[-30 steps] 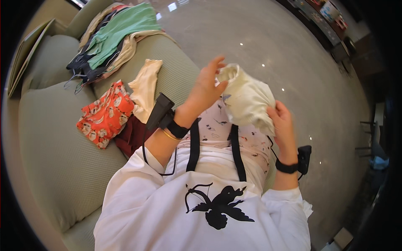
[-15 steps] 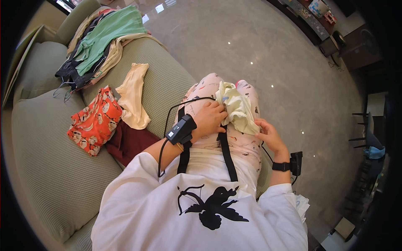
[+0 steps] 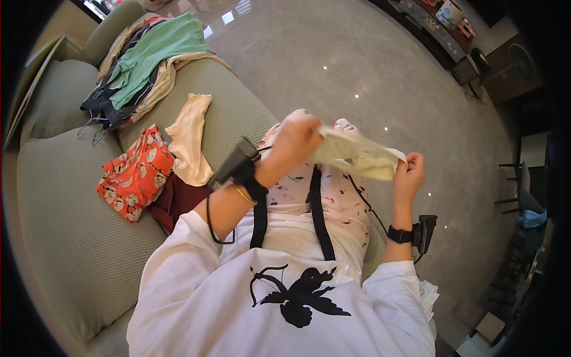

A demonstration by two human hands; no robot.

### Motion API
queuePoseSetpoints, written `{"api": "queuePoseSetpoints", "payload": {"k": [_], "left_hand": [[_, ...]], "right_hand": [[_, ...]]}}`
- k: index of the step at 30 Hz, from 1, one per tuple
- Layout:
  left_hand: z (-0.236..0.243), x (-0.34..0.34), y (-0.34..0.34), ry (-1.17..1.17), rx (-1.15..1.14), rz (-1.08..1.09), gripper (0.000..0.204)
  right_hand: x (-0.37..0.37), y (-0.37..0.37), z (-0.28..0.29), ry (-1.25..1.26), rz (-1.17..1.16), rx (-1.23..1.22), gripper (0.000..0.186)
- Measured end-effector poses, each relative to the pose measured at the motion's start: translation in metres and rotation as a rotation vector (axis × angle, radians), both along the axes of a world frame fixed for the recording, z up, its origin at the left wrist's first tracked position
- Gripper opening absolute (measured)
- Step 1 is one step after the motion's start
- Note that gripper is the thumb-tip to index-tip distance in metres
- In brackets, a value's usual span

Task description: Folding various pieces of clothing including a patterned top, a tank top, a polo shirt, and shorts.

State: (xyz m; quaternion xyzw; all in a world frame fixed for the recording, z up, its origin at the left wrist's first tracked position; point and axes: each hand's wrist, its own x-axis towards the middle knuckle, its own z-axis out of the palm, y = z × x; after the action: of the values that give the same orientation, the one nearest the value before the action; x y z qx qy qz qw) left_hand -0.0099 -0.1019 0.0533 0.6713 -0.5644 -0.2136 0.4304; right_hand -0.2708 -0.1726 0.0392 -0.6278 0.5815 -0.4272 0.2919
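A pale cream cloth garment (image 3: 357,152) is stretched sideways over my lap, above my patterned pink trousers (image 3: 336,211). My left hand (image 3: 294,143), blurred by motion, grips its left end. My right hand (image 3: 408,172) pinches the right end. Beside me on the green sofa (image 3: 77,238) lie a folded red printed garment (image 3: 134,172), a cream garment (image 3: 187,137) and a dark maroon cloth (image 3: 175,205), partly behind my left arm. Black devices (image 3: 423,232) are strapped to both wrists.
A heap of clothes (image 3: 154,53), mint green on top, lies at the sofa's far end. Beyond my knees is the grey shiny floor (image 3: 380,71). A dark cabinet with small items (image 3: 452,24) stands at the upper right, and chairs (image 3: 514,184) at the right edge.
Half a second ago the garment lay bunched on my lap under my hands. Now both hands are raised and apart, with it pulled out flat between them.
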Motion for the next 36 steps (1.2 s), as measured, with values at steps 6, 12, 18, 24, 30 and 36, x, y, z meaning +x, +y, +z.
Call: {"api": "queuePoseSetpoints", "payload": {"k": [6,12,18,24,30,36], "left_hand": [[0.044,0.04,-0.021,-0.16,-0.037,0.36,0.018],[0.044,0.041,-0.02,-0.021,0.095,0.008,0.027],[0.032,0.046,0.028,-0.367,-0.103,0.127,0.023],[-0.024,0.007,0.095,-0.48,0.101,-0.035,0.034],[0.007,0.035,0.047,-0.341,-0.105,0.125,0.032],[0.061,0.042,0.06,-0.311,-0.154,0.287,0.033]], "right_hand": [[0.02,-0.021,0.039,-0.307,0.067,0.315,0.01],[0.054,-0.031,0.043,-0.895,0.325,0.519,0.022],[0.027,-0.015,0.021,-0.516,0.244,0.278,0.016],[0.02,0.058,-0.032,-0.002,0.452,0.408,0.023],[0.036,0.016,-0.001,0.168,0.153,0.076,0.015],[0.061,0.002,0.057,-0.529,0.385,0.15,0.007]]}}
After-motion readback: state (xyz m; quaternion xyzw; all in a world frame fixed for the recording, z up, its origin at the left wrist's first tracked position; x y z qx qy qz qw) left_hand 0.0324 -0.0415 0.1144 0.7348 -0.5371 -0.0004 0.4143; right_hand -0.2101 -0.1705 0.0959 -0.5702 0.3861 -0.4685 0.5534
